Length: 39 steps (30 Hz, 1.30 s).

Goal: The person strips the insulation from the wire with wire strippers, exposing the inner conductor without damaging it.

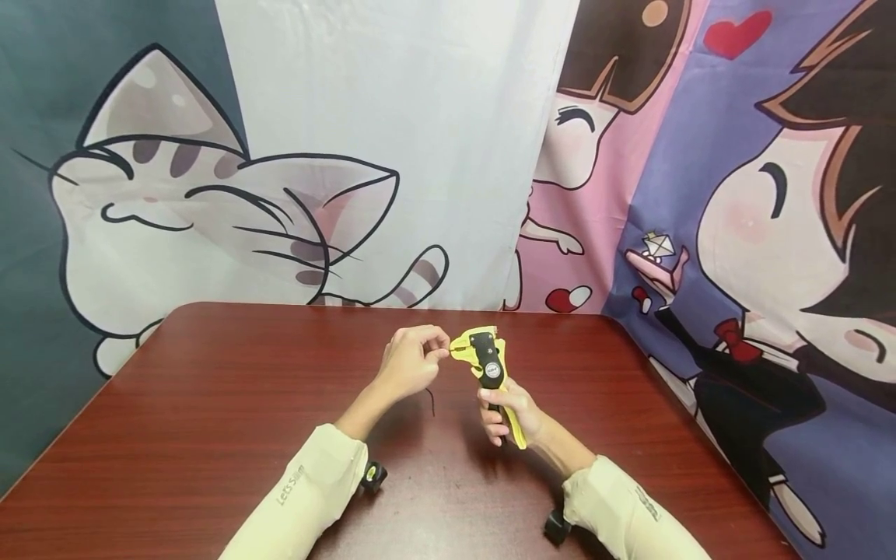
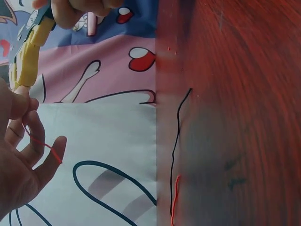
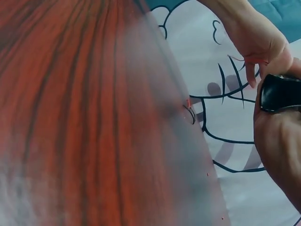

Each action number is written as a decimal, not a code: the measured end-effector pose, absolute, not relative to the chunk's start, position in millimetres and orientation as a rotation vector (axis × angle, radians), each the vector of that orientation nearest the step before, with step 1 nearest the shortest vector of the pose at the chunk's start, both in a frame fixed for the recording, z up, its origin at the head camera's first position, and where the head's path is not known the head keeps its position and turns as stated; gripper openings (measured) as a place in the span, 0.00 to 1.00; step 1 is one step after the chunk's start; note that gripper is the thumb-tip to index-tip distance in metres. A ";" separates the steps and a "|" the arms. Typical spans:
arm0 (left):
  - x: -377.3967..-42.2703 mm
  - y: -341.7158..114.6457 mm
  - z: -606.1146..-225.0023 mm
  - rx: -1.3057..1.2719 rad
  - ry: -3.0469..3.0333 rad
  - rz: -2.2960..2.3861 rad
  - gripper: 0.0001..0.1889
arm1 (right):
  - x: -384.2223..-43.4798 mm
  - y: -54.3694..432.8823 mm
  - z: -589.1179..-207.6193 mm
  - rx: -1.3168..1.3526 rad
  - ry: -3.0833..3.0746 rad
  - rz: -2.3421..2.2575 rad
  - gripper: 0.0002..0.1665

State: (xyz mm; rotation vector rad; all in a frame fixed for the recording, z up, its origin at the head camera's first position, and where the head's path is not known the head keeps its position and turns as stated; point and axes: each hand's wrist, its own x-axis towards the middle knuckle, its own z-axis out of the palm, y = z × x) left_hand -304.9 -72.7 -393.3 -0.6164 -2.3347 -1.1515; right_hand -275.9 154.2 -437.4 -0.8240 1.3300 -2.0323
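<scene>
Leftmost, behind the reddish-brown wood-grain tabletop [image 1: 210, 404], a grey-and-white cartoon cat [image 1: 161, 194] is printed on the cloth backdrop [image 1: 406, 93]. Next comes a pale cream sleeve [image 1: 301, 498] with a small black device [image 1: 373, 476] at its cuff, and then the left hand [image 1: 414, 359], raised above the tabletop, thumb and fingertips pinching a thin red wire [image 2: 35, 138]. That wire trails across its fingers, and the pinch sits right at the tool's nose. On the tabletop below lie a thin black wire [image 2: 173, 155] and, close along one end of it, a shorter red piece [image 2: 176, 197]. Just right of the pinch, a yellow-and-black hand tool with a pistol-like shape [image 1: 490, 354] is held upright, nose toward the left hand. The right hand [image 1: 514, 408] grips its handles, fingers curled round them. Farthest right, a cartoon figure wearing a red bow tie [image 1: 740, 340] fills the backdrop.
</scene>
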 end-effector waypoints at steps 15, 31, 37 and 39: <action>-303.7 -81.8 -393.4 -0.617 -2.341 -1.176 0.12 | -272.1 156.9 -432.3 -0.852 1.230 -1.987 0.15; -308.7 -79.2 -394.8 -0.663 -2.299 -1.257 0.03 | -283.8 170.2 -442.8 -0.983 1.341 -2.015 0.22; -310.1 -78.7 -394.9 -0.703 -2.296 -1.318 0.03 | -291.1 182.8 -446.3 -0.928 1.405 -2.021 0.28; -310.0 -79.0 -393.2 -0.712 -2.288 -1.335 0.02 | -294.9 186.0 -446.2 -0.919 1.371 -2.032 0.29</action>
